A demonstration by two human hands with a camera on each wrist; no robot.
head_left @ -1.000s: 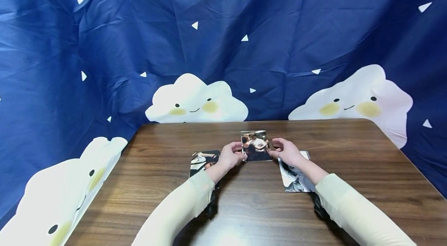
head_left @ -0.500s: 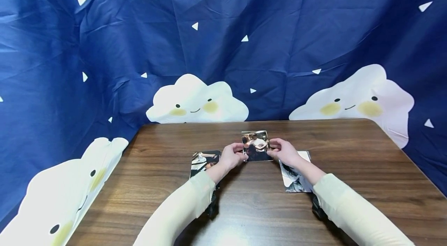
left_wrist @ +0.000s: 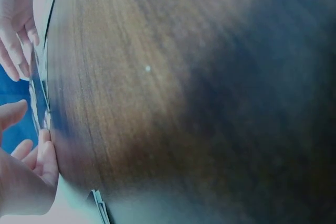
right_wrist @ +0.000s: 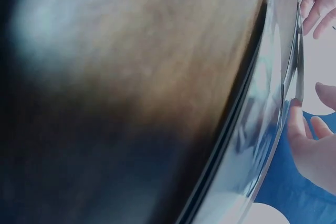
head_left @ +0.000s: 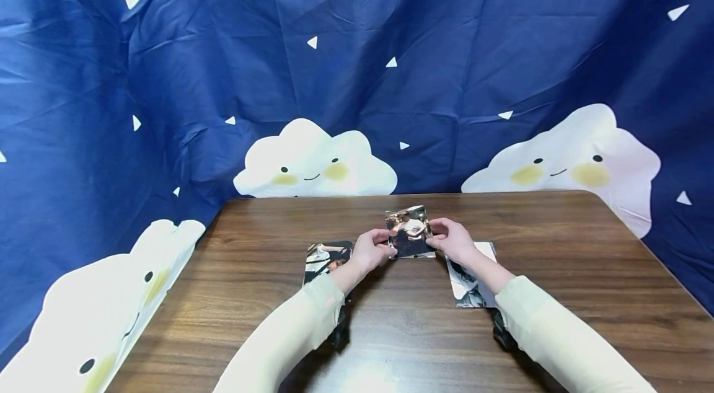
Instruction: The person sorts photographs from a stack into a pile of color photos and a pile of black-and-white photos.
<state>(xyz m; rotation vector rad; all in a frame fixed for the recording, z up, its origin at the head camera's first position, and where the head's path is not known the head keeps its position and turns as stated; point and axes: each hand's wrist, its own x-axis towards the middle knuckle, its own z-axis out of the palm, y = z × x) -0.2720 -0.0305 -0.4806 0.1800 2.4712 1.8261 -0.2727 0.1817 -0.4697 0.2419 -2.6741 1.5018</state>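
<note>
A colour photo (head_left: 411, 235) is tilted slightly at the middle of the table's far part, showing a figure in a pale top. Under it the pale lower edge of another print peeks out. My left hand (head_left: 370, 253) holds the photo's left edge, thumb near its lower corner. At the opposite edge, my right hand (head_left: 454, 241) pinches it between thumb and fingers. In the left wrist view the photo (left_wrist: 38, 95) is seen edge-on between both hands. Part of a second colour photo (head_left: 323, 256) shows beyond my left wrist. Beneath my right wrist lies a black-and-white photo (head_left: 465, 287), partly covered.
The prints stand on a brown wooden table (head_left: 413, 343); its far edge is close behind the middle photo. Behind hangs a blue curtain (head_left: 357, 70) with white clouds and small triangles. A dark device (head_left: 504, 331) is strapped under my right sleeve.
The photo's top edge has risen and it has turned slightly, uncovering the print below at the lower right. My right hand has shifted slightly left and up; my left hand has barely moved.
</note>
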